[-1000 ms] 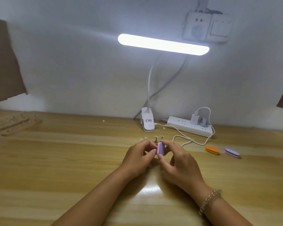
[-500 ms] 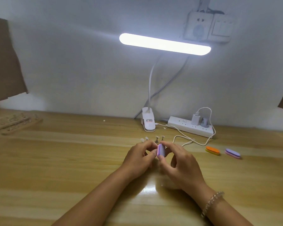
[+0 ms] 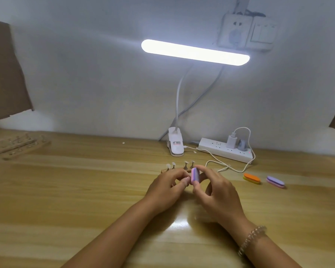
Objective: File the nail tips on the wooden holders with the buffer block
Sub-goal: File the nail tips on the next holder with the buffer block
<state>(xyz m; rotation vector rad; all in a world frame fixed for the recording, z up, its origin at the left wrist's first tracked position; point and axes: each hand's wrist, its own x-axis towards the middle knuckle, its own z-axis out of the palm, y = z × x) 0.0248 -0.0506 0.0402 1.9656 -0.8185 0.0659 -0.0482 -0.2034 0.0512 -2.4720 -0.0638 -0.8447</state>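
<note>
Buffer block [image 3: 194, 176], purple-pink, stood on edge mid-frame, just above the table [image 3: 66, 190]; right hand [image 3: 219, 192] pinched it, thumb at the near end, forefinger over the far end; left hand [image 3: 168, 187] had fingers curled, tips against the block's left face; couldn't tell whether it gripped anything there; four nail tips [image 3: 173, 164] on small stands sat just behind both hands, their wooden holder [image 3: 163, 170] mostly hidden by the left hand; beaded bracelet [image 3: 251, 240] on right wrist; orange buffer [image 3: 251, 178] and purple buffer [image 3: 275, 182] lay right, near each other; power strip [image 3: 220, 150] and clip lamp [image 3: 194, 52], lit, by the wall; more holders [image 3: 17, 146] far left.
</note>
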